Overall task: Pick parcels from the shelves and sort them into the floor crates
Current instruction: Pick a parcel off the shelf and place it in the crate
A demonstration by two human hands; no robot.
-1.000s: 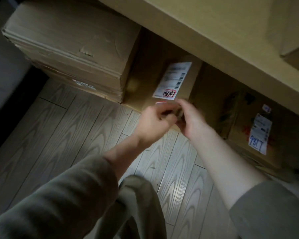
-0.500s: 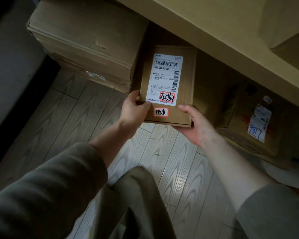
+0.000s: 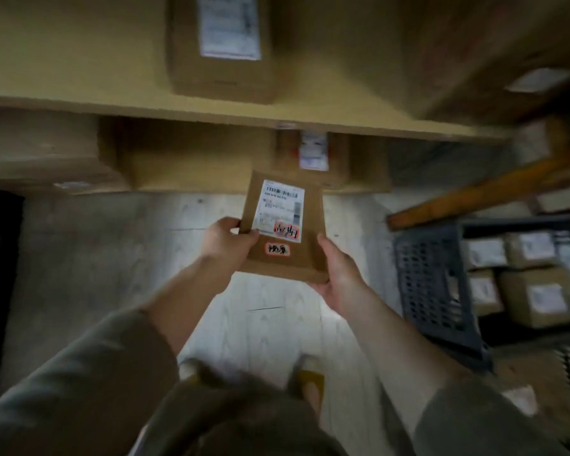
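Observation:
A flat brown cardboard parcel (image 3: 306, 255) with a white shipping label and two red-edged stickers is held over the pale wood floor, in front of the shelf. My left hand (image 3: 226, 243) grips its left edge with the thumb on top. My right hand (image 3: 338, 273) supports its lower right corner from below. A dark grey slotted floor crate (image 3: 431, 284) stands at the right with several labelled boxes inside.
The shelf board (image 3: 211, 111) runs across the top with a labelled box (image 3: 224, 51) on it. More cartons (image 3: 46, 159) sit under the shelf on the floor. An orange beam (image 3: 481, 195) slants at the right. My feet show at the bottom.
The parcel has been drawn out from under the shelf and lifted clear. The view has swung up and rightward, so the crate is now in sight.

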